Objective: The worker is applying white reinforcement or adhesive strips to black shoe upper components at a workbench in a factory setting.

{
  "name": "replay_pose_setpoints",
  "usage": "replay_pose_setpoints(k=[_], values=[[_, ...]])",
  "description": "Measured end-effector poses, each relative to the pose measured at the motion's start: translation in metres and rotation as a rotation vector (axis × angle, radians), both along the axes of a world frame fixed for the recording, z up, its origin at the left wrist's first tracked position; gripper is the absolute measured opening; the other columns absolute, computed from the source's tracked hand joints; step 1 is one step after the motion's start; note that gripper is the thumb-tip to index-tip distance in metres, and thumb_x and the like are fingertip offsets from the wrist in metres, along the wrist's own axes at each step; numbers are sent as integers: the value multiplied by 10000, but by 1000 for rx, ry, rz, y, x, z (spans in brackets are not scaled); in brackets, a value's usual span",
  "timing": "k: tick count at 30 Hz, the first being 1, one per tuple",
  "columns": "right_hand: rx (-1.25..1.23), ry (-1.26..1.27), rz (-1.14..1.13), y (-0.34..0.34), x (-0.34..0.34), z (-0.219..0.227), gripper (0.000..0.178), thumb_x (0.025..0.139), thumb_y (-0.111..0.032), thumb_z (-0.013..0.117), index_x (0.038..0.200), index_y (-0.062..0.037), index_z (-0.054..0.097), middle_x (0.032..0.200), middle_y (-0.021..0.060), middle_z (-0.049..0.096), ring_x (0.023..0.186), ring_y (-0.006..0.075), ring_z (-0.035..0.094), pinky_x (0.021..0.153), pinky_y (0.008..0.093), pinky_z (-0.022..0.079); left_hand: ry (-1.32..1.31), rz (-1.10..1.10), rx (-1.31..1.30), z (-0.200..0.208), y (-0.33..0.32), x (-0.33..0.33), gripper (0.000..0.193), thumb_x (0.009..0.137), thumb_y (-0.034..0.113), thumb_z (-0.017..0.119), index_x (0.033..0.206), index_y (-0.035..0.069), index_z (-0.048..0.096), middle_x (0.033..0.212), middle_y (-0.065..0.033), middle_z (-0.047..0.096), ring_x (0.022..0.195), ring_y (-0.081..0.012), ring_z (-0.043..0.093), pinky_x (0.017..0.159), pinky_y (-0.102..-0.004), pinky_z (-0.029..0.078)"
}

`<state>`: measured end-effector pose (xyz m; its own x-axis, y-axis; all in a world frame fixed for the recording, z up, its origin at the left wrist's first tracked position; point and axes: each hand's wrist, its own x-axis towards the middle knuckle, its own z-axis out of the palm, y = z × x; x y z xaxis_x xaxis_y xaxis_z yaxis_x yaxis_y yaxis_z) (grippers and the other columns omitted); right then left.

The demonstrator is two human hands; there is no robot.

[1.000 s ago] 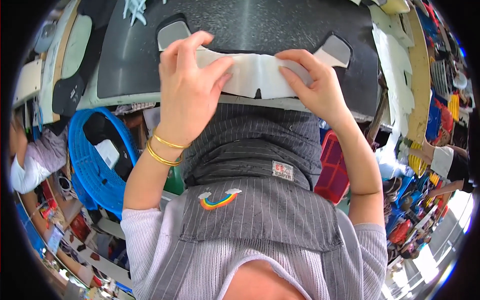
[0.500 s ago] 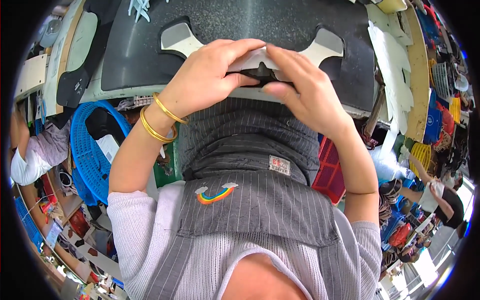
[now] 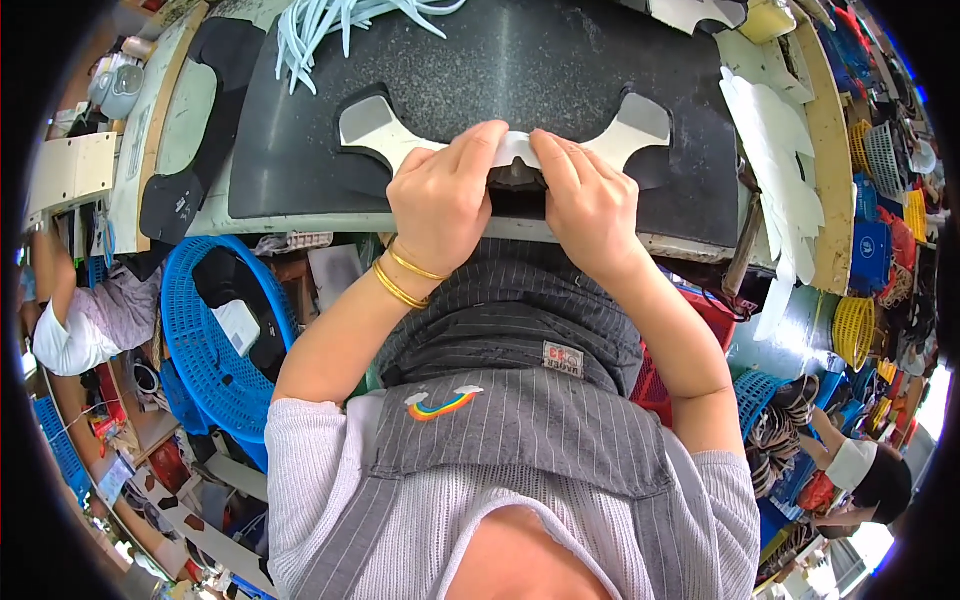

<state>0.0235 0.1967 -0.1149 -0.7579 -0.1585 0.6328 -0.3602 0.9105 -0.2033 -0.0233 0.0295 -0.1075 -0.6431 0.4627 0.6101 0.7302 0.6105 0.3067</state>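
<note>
White, dark-edged piece (image 3: 516, 150) is lying at the near edge of the black mat (image 3: 520, 85); I'm seeing the left hand (image 3: 440, 197) and right hand (image 3: 593, 205) pinching its bent-over middle, while its flared ends are lying unbent, so the bending is looking partly done.

At the near edge of the black mat (image 3: 580, 75), the left hand (image 3: 443, 195) and the right hand (image 3: 590, 200) were pinching the bent middle of a white piece (image 3: 514, 149), whose grey-tipped ends spread over the mat. Pale blue strips (image 3: 322, 28) lay at the mat's far left corner, and white sheets (image 3: 768, 165) were beside its right edge.
</note>
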Motion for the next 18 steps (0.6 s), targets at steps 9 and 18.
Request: replay_pose_setpoints(k=[9,18], values=[[375,-46,260,16,19,8,379,710,-131,630,1055,27,640,1102,139,653,1016,223,655,863,322,554,-115,-378,-177,7,-39,-11,330,725,47,618,1028,126,721,1060,0,725,960,-124,696,755,-279,509],[13,-510,463,41,6,28,429,742,-59,648,1162,30,646,1242,176,633,1165,298,611,977,383,509,-311,-415,-367,30,-45,-3,313,797,133,626,1096,75,699,1174,-79,685,1088,-209,644,834,-357,534]])
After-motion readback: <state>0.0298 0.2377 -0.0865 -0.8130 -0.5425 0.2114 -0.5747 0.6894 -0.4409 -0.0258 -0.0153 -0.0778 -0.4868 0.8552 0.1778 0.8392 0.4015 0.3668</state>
